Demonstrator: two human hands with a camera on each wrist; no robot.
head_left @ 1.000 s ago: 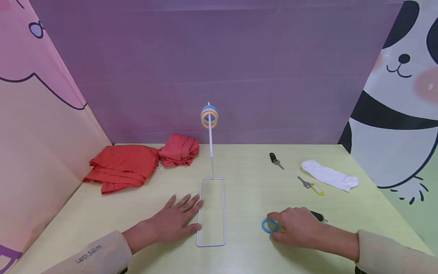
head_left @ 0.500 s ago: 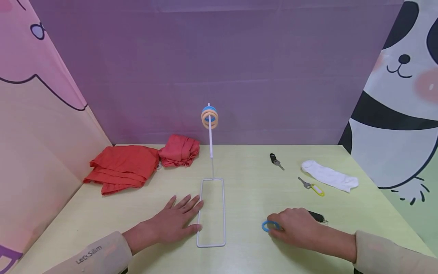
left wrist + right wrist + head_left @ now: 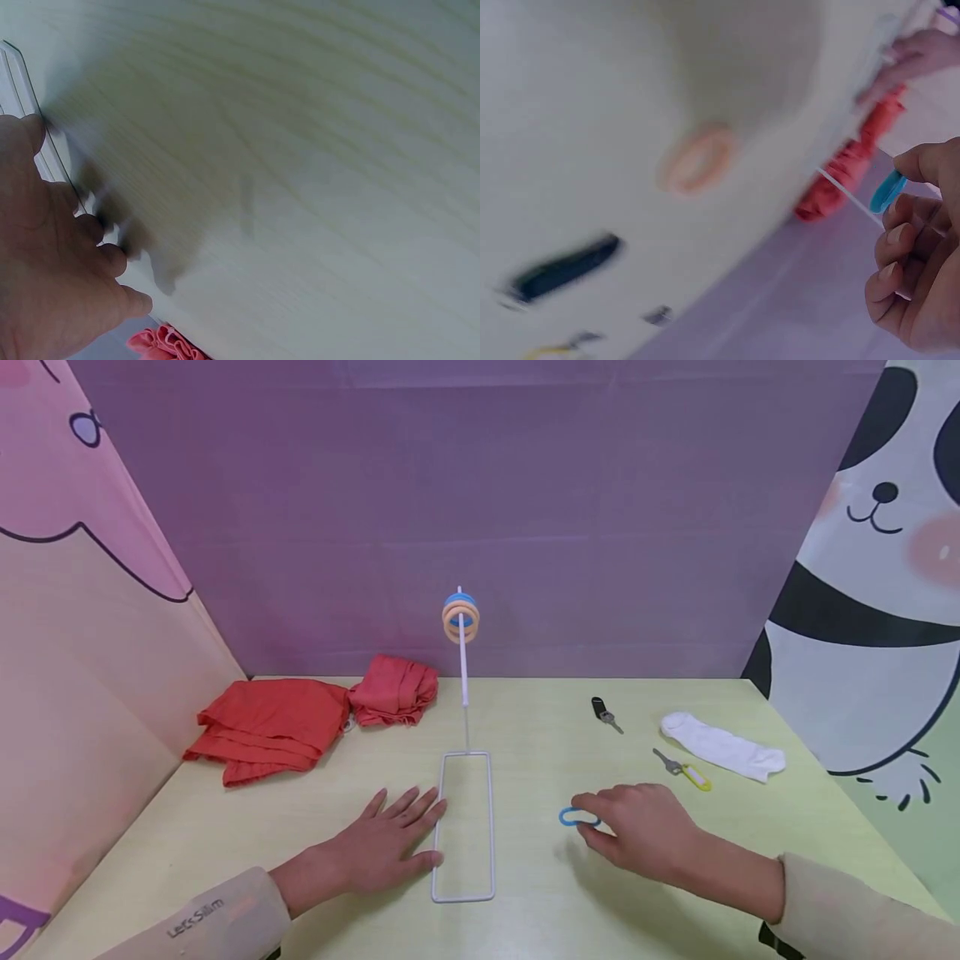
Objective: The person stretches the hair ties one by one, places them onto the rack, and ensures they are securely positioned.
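Note:
My right hand (image 3: 594,827) hovers above the yellow-green table (image 3: 540,752) and pinches a blue ring (image 3: 577,817) at its fingertips. The right wrist view shows the same blue ring (image 3: 887,191) between thumb and fingers. An orange ring (image 3: 700,159) lies blurred on the table below that hand; the head view does not show it. My left hand (image 3: 405,831) lies flat and open on the table, touching the left side of a white wire stand's base (image 3: 491,827). Its pole (image 3: 462,668) carries stacked orange and blue rings (image 3: 460,614) at the top.
Red cloths (image 3: 270,727) lie at the back left. A black-headed key (image 3: 602,710), a key with a yellow tag (image 3: 686,770) and a white sock (image 3: 720,745) sit at the right. A black key fob (image 3: 562,266) lies near the orange ring. Printed curtains wall in the table.
My right hand has risen off the table with the blue ring and moved left and away from me. The left hand and the stand have stayed put.

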